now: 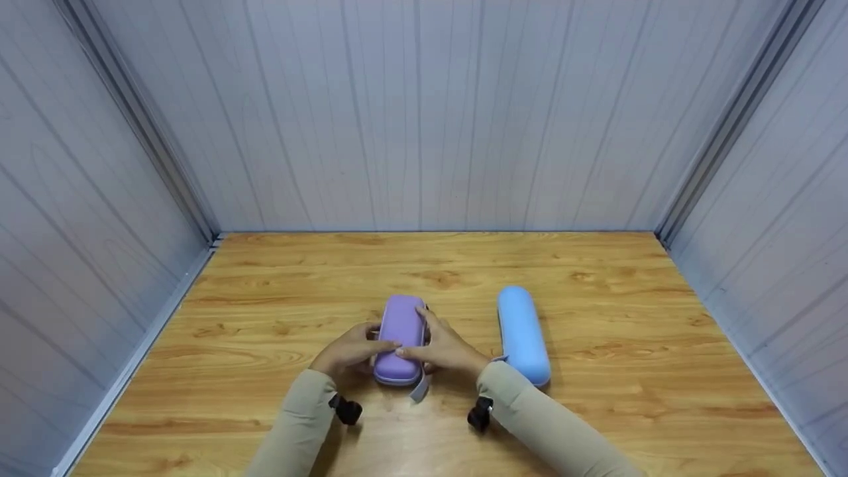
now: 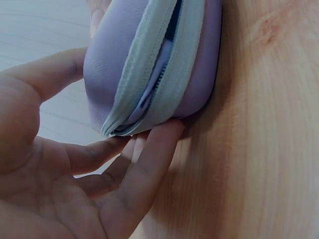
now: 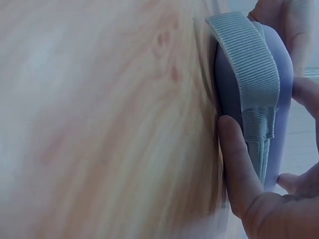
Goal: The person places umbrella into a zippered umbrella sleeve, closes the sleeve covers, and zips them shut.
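Observation:
A purple zip-up hard case (image 1: 402,324) lies on the wooden tabletop between both hands. My left hand (image 1: 352,349) holds its left side, with the thumb on the lid and fingers along the side. My right hand (image 1: 449,347) grips the opposite side, its thumb also on top. In the left wrist view, the pale zipper (image 2: 172,84) gapes part of the way, showing purple fabric in the gap; the other contents cannot be made out. A grey ribbed strap (image 3: 256,69) loops from the case's right side in the right wrist view.
A light-blue long case (image 1: 523,334) lies to the right, close to the right forearm. Pale panelled walls (image 1: 424,119) bound the wooden table (image 1: 265,285) at the back and both sides. Each wrist carries a small black camera (image 1: 346,409).

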A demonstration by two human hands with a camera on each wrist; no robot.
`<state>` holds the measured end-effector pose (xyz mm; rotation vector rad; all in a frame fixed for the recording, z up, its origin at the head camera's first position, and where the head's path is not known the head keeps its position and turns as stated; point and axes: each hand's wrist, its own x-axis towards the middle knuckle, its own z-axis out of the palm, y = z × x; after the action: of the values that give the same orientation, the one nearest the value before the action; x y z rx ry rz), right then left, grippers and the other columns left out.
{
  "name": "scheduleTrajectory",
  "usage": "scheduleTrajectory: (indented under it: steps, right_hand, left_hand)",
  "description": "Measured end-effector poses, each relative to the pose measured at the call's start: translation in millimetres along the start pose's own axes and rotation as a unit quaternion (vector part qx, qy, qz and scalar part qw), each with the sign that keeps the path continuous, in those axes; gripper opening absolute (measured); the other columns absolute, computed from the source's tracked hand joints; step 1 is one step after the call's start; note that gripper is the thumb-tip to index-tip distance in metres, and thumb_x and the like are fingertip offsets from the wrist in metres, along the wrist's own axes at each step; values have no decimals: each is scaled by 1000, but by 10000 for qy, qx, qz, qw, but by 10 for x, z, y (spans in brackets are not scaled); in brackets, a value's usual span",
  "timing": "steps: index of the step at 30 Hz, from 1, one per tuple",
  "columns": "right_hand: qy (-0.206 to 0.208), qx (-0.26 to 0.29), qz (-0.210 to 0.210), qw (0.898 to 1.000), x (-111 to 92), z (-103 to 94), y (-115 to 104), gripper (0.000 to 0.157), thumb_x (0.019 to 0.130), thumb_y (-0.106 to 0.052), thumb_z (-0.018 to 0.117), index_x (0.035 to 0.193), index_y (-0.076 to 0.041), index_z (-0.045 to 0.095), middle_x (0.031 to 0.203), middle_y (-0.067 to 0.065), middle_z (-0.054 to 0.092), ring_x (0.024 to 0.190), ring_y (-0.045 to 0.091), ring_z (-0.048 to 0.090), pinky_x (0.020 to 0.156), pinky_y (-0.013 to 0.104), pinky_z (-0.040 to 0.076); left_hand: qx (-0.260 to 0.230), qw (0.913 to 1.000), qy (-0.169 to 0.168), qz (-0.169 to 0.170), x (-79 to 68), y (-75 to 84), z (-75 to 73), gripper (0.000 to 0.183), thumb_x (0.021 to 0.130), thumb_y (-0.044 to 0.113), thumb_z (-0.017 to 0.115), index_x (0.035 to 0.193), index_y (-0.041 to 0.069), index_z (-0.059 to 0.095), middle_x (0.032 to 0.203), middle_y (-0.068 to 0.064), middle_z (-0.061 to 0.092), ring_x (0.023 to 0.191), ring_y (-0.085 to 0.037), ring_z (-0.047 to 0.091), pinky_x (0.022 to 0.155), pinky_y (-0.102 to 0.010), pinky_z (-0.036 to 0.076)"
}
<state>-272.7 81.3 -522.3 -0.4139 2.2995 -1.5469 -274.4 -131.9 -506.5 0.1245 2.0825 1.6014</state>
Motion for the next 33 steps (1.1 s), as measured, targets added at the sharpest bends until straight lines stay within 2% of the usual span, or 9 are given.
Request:
scheduleTrajectory:
  steps: [8, 11, 14, 18, 23, 29, 33]
  right_hand:
    - [-240, 68, 128, 9996, 8, -45, -31, 103, 73, -42, 74, 147, -15, 8, 137, 29, 27, 87, 22, 59, 59, 36, 53]
    - [-338, 44, 156, 9993, 9, -69, -53, 100, 75, -41, 72, 147, -16, 8, 130, 26, 37, 80, 22, 61, 60, 37, 53]
    - [-400, 33, 123, 9991, 16, -103, -57, 92, 80, -37, 69, 147, -16, 11, 115, 20, 48, 73, 25, 61, 58, 38, 52]
    - [-286, 30, 58, 9996, 41, -153, -49, 78, 84, -29, 66, 145, -16, 19, 102, 13, 50, 68, 25, 58, 55, 38, 52]
    - [-75, 326, 203, 9992, 82, -225, -34, 64, 87, -20, 60, 141, -13, 28, 100, 16, 54, 64, 23, 57, 58, 41, 52]
    - [99, 74, 430, 9990, 179, -352, 5, 62, 90, -22, 57, 141, -7, 27, 95, 18, 56, 59, 24, 58, 60, 41, 53]
    - [89, 162, 567, 9982, 245, -414, 22, 60, 91, -21, 54, 141, -6, 25, 95, 19, 55, 60, 21, 54, 60, 41, 52]
  left_hand:
    - [-16, 10000, 56, -57, -14, 7, 10, 80, 82, 31, 68, 139, -4, 25, 126, -24, 45, 92, -27, 60, 71, -40, 52]
    - [-46, 10000, 10, -30, -22, 8, 8, 80, 83, 31, 67, 140, -4, 24, 126, -25, 44, 93, -27, 59, 72, -41, 51]
    - [-55, 10000, -33, 37, -22, -2, 9, 79, 84, 30, 65, 140, -4, 22, 127, -25, 43, 93, -28, 59, 73, -41, 51]
    - [-84, 10000, 28, 42, -11, -17, 16, 80, 83, 31, 67, 140, -3, 23, 128, -25, 43, 94, -28, 59, 73, -41, 51]
    - [-21, 9998, 188, -4, -1, -25, 24, 81, 81, 31, 69, 139, -4, 26, 128, -23, 43, 96, -28, 57, 72, -40, 51]
    - [-117, 9998, 121, 80, -5, -38, 15, 79, 82, 28, 68, 139, -5, 25, 127, -24, 43, 93, -27, 59, 75, -39, 50]
    - [-190, 9997, 98, 73, -17, -35, 13, 79, 82, 27, 68, 139, -5, 23, 126, -24, 44, 90, -26, 60, 74, -39, 51]
